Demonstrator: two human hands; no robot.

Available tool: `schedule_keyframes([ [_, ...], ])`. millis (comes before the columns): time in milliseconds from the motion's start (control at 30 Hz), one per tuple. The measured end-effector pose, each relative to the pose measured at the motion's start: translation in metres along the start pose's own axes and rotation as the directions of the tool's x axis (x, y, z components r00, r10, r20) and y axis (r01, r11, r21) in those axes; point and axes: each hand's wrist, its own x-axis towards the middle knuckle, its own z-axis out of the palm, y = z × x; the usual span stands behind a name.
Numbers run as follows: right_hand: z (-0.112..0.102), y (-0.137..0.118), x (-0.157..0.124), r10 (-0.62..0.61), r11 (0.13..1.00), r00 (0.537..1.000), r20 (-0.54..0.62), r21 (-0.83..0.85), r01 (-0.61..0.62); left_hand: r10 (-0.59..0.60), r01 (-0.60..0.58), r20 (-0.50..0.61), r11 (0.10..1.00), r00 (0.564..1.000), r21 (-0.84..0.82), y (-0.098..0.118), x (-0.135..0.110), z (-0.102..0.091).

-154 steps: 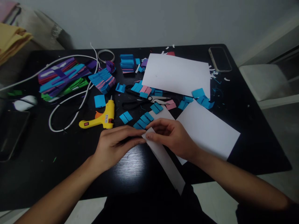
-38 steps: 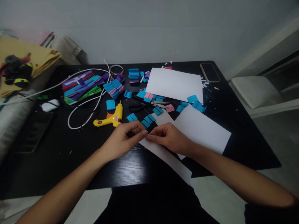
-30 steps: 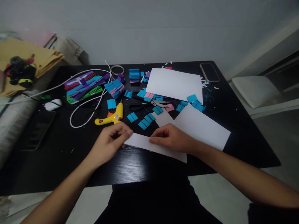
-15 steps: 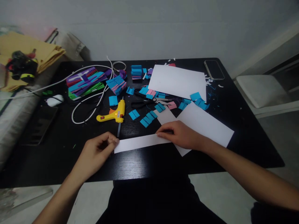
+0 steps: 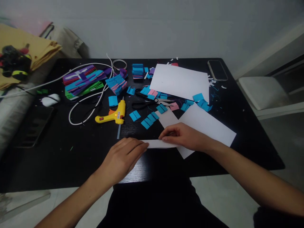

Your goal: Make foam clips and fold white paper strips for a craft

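A white paper strip (image 5: 158,144) lies on the black table (image 5: 71,155) near its front edge. My left hand (image 5: 123,156) rests flat on the strip's left part, fingers stretched out and pointing right, and hides that end. My right hand (image 5: 182,136) is closed on the strip's right end, fingertips pressed down on it. Only a short piece of strip shows between the two hands.
A yellow glue gun (image 5: 111,115), scissors (image 5: 147,103) and several blue and pink folded pieces (image 5: 148,120) lie just behind the hands. Two white sheets (image 5: 181,80) (image 5: 206,125), a phone (image 5: 217,70), coloured strips (image 5: 82,80), a white cable (image 5: 87,104) and a chair (image 5: 263,91) are also in view.
My left hand, which pinched the strip's left end, has moved right along the strip toward my right hand and now lies flat. Less of the strip shows.
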Motion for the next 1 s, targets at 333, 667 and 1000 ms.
schedule_keyframes([
  [333,0.017,-0.004,-0.009,-0.504,0.779,0.861,-0.061,-0.462,0.423,-0.15,0.21,0.221,0.938,0.964,-0.276,-0.011,0.018,-0.017],
  [667,0.028,0.012,0.005,-0.513,0.822,0.849,-0.125,-0.356,0.445,-0.295,0.359,0.234,0.88,0.926,-0.312,-0.018,0.008,-0.008],
  [1000,0.032,0.022,0.011,-0.553,0.763,0.82,-0.146,-0.482,0.43,-0.304,0.358,0.21,0.881,0.929,-0.308,-0.023,0.004,-0.003],
])
